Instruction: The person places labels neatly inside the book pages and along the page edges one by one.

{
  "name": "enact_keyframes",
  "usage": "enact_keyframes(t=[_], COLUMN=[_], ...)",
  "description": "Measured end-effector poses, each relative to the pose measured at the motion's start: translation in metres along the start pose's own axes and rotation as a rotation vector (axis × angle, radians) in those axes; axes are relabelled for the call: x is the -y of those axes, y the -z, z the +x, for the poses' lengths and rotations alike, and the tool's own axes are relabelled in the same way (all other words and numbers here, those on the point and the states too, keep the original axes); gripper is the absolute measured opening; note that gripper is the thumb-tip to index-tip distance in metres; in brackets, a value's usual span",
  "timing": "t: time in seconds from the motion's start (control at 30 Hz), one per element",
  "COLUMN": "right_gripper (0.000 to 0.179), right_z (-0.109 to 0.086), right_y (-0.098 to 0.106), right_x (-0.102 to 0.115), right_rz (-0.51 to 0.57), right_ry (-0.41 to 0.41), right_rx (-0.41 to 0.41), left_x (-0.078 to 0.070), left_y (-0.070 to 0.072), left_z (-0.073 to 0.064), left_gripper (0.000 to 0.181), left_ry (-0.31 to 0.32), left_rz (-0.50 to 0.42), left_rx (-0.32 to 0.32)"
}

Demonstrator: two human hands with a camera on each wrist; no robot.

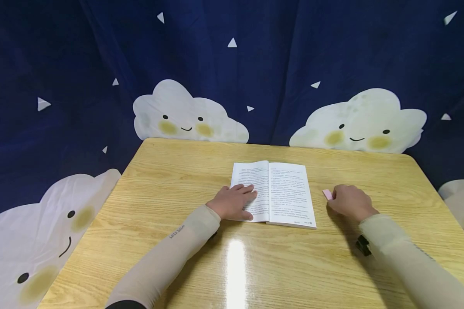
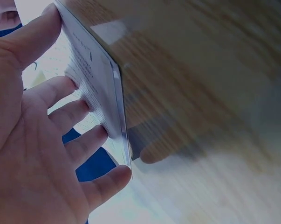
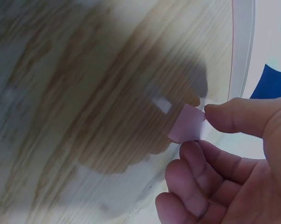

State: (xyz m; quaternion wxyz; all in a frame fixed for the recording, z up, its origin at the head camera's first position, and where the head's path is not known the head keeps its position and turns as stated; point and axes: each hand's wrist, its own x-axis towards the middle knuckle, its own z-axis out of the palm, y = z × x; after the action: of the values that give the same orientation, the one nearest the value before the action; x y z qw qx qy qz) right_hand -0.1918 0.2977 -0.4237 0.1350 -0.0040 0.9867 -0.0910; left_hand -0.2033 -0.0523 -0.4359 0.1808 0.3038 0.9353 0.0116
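Observation:
An open book (image 1: 290, 193) with printed pages lies on the wooden table, its spine running away from me. My left hand (image 1: 233, 202) rests on the left page with fingers spread, the thumb near the lower edge. In the left wrist view those fingertips touch the book (image 2: 96, 70). To the right of the book, my right hand (image 1: 349, 201) pinches a small flat pink slip (image 1: 327, 194) between thumb and fingers. The right wrist view has the pink slip (image 3: 188, 124) close over the tabletop, with the other fingers of the right hand (image 3: 238, 163) curled.
The light wooden table (image 1: 170, 180) reaches back to a dark blue curtain (image 1: 263, 64) printed with white clouds and triangles. A bright light reflection (image 1: 236, 270) lies on the tabletop in front of the book.

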Motion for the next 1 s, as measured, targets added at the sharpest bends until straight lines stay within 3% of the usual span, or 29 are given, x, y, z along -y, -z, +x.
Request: enact_keyframes(t=[0.6, 1.0], right_gripper=[0.027, 0.021], right_z=[0.003, 0.009], right_y=[0.005, 0.003], right_x=[-0.023, -0.031], right_rz=[-0.014, -0.062], right_ry=[0.014, 0.125], right_rx=[-0.014, -0.071], left_x=[0.001, 0.004], left_y=[-0.002, -0.003], left_z=[0.001, 0.002], left_gripper=[0.077, 0.077], left_ry=[-0.011, -0.012], left_rz=[-0.005, -0.009], left_rx=[-0.016, -0.005])
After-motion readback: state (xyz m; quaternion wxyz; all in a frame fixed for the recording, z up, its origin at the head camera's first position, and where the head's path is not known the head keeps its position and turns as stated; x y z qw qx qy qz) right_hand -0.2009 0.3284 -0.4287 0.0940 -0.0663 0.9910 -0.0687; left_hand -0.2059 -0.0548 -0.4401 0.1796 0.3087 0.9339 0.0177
